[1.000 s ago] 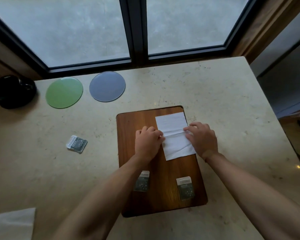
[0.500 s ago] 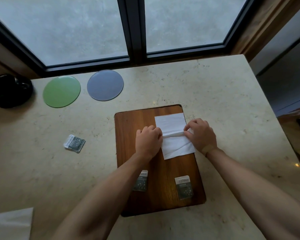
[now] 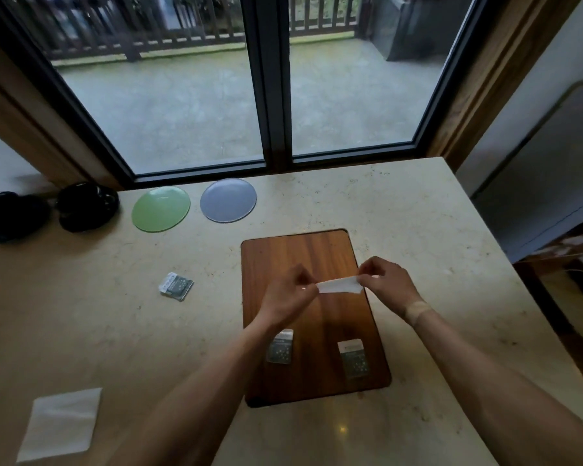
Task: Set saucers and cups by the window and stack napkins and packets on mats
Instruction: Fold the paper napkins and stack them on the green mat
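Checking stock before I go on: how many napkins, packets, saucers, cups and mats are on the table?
Napkins: 2, one held in both hands, one lying flat
Packets: 3
Saucers: 2
Cups: 2
Mats: 1
Total: 10

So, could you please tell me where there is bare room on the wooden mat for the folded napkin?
The wooden mat is bare across its far half, under the napkin pinched by the left hand and right hand. The near edge is crowded: two packets.
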